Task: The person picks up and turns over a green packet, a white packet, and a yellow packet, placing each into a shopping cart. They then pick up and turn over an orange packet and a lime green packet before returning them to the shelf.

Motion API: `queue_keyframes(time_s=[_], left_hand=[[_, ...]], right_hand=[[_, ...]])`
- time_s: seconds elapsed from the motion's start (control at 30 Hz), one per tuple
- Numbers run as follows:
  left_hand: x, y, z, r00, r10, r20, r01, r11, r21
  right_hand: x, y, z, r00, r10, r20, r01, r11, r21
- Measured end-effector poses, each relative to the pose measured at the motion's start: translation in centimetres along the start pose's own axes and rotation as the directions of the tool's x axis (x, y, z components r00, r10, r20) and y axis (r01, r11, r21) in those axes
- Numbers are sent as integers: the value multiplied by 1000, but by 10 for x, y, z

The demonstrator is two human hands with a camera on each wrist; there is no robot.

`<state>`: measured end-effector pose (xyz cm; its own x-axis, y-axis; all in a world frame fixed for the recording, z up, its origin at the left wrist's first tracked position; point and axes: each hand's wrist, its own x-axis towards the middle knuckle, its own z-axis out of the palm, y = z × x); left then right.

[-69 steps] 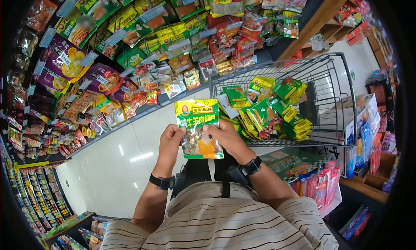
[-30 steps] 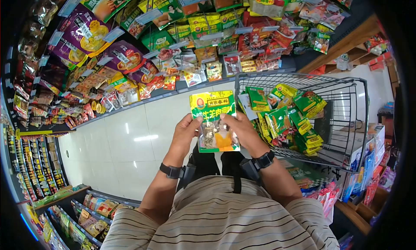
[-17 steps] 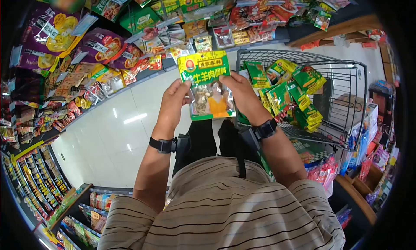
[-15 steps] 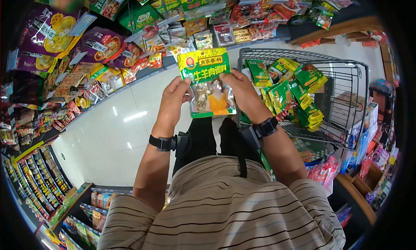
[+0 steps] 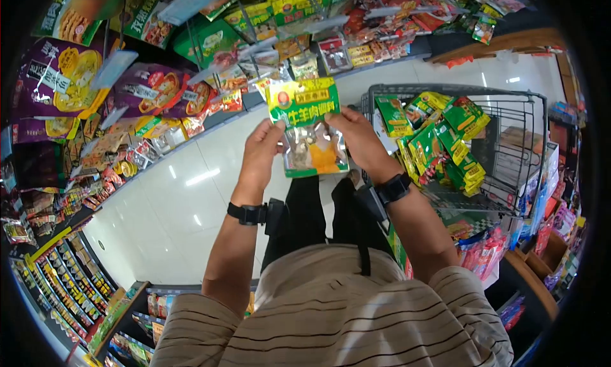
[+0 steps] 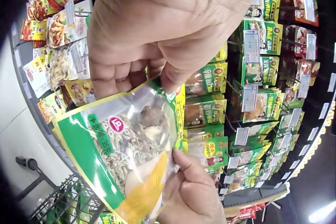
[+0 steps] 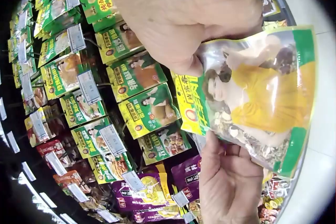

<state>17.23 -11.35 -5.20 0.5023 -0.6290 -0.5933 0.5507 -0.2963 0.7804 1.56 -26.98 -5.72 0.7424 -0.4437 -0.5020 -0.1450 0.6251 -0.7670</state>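
Observation:
A seasoning packet (image 5: 310,126), yellow and green at the top, is held up in front of the body by both hands. Dried spices and an orange-dressed figure show in its clear lower part. My left hand (image 5: 259,152) pinches the left edge, thumb on the front. On the opposite edge, my right hand (image 5: 363,141) pinches it the same way. In the left wrist view, the packet's front (image 6: 113,148) is tilted, with the left thumb near its printed top. The right wrist view shows the packet (image 7: 262,90) between the right hand (image 7: 194,19) above and the left hand (image 7: 231,184) below.
A wire shopping cart (image 5: 543,150) stands at my right, with several green and yellow packets (image 5: 439,138) heaped in it. Ahead and left, a shelf displays hanging packets, including large purple bags (image 5: 60,80). Pale tiled floor (image 5: 165,220) lies below. More goods stand behind the cart.
Both hands have kept hold of the seasoning packet and carried it up and away from the body. The view has shifted, and the cart appears farther right than at first.

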Motion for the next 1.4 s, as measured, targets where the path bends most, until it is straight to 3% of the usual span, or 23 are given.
queue_keyframes(time_s=[0.1,0.23,0.43,0.63,0.73,0.87,1.0,1.03,1.2,1.3,1.4], left_hand=[[16,-1,-6,1000,-3,7,3,1000,12],[37,1,-13,999,-42,1,42,999,-5],[65,14,-10,999,-20,-46,19,999,-26],[113,-13,-41,995,-95,26,97,991,-95],[130,-14,-45,992,-97,-76,86,987,-137],[159,-12,-61,998,25,-57,-34,987,-157],[179,0,-62,987,137,-78,-148,979,-144],[184,3,-68,987,160,-23,-162,977,-136],[183,14,-61,993,111,-40,-115,984,-137],[183,11,-63,995,90,-38,-95,985,-142],[180,8,-56,994,74,-79,-85,985,-151]], right_hand=[[13,-1,4,1000,-22,1,22,999,-48],[44,8,6,999,-36,-13,37,998,55],[75,4,11,999,-28,-30,26,995,-91],[105,15,6,995,87,-41,-93,979,-181],[128,21,5,998,50,-41,-56,981,-186],[157,18,10,996,-83,-42,69,959,-274],[182,17,10,998,-65,-28,55,964,-261],[184,16,12,997,-63,-48,47,959,-279],[198,22,5,990,-127,-54,101,936,-337],[178,3,23,990,-91,-108,66,974,-215],[181,10,15,996,-55,-74,31,958,-285]])
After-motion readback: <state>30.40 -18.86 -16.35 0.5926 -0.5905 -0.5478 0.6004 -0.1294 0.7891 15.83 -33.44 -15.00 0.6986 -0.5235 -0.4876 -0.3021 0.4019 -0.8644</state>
